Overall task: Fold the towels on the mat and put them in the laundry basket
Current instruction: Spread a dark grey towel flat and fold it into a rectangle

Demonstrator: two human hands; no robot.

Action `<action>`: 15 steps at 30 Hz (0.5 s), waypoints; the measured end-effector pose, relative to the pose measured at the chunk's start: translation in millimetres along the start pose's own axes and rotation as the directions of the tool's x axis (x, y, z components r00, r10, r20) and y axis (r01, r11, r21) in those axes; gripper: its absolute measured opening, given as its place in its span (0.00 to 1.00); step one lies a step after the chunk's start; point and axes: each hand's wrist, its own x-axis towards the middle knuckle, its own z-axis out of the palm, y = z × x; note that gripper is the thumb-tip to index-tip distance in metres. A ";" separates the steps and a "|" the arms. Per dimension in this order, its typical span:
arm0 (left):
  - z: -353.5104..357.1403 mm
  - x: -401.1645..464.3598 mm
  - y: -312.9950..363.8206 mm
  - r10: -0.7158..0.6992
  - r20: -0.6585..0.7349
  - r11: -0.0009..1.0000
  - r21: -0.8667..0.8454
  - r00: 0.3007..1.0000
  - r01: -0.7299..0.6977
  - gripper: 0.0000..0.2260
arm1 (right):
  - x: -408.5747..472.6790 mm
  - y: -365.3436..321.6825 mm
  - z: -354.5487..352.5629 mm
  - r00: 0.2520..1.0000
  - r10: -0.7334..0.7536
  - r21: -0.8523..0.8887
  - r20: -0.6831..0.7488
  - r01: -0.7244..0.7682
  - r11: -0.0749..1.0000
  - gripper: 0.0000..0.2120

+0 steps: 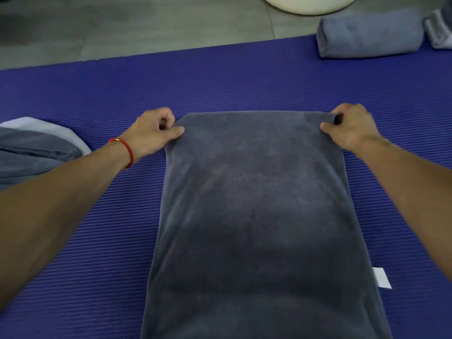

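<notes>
Towel in work: we are seeing a dark grey terry towel lying as a long folded strip down the centre of the frame, its far edge at mid-height and its near end running off the bottom edge.
Left hand: our left hand is pinching the far left corner of the towel, thumb on top and fingers curled in beneath; a red cord bracelet is circling the wrist.
Right hand: our right hand is gripping the far right corner, the cloth edge rolling over the curled fingers.
Support: a ribbed purple foam mat is lying under the towel and filling most of the frame.
Label: a small white tag is sticking out from the towel's right edge, lower right.
Other cloth: a rolled light grey-blue towel is resting at the mat's far edge, upper right; a loose grey and white cloth heap is lying at the left edge.
Background: we are seeing a grey tiled floor beyond the mat and, at top centre, part of a round white object that we cannot identify.
</notes>
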 end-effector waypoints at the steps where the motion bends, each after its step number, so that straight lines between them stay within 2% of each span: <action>1: -1.4 0.6 -2.4 -0.002 -0.032 0.999 -0.051 0.999 0.000 0.15 | -0.4 -0.3 -2.1 0.999 0.030 0.040 -0.010 -0.030 0.999 0.13; 3: -2.9 0.4 -1.4 -0.057 -0.055 0.962 -0.270 0.997 0.040 0.13 | -0.1 -1.6 -5.2 0.997 0.079 0.105 -0.026 -0.076 0.992 0.14; 6: -3.5 3.8 3.6 -0.192 -0.007 0.814 -0.559 0.981 0.155 0.09 | -0.7 -6.1 -6.2 0.995 0.095 0.128 -0.007 -0.093 0.987 0.17; 8: -4.2 4.8 6.5 -0.272 0.139 0.730 -0.615 0.952 0.299 0.04 | -2.1 -7.8 -5.4 0.993 0.112 0.155 0.024 -0.114 0.981 0.19; 10: -3.2 6.3 4.3 -0.327 0.226 0.675 -0.624 0.917 0.394 0.07 | -3.2 -9.0 -5.7 0.988 0.145 0.217 0.050 -0.152 0.964 0.20; 13: -0.8 10.2 3.4 -0.369 0.205 0.649 -0.641 0.907 0.409 0.14 | -3.5 -10.7 -7.0 0.980 0.193 0.268 0.056 -0.201 0.942 0.20; 15: -0.9 12.5 3.2 -0.364 0.160 0.674 -0.635 0.918 0.378 0.11 | -5.4 -10.3 -7.7 0.978 0.203 0.253 0.046 -0.208 0.945 0.21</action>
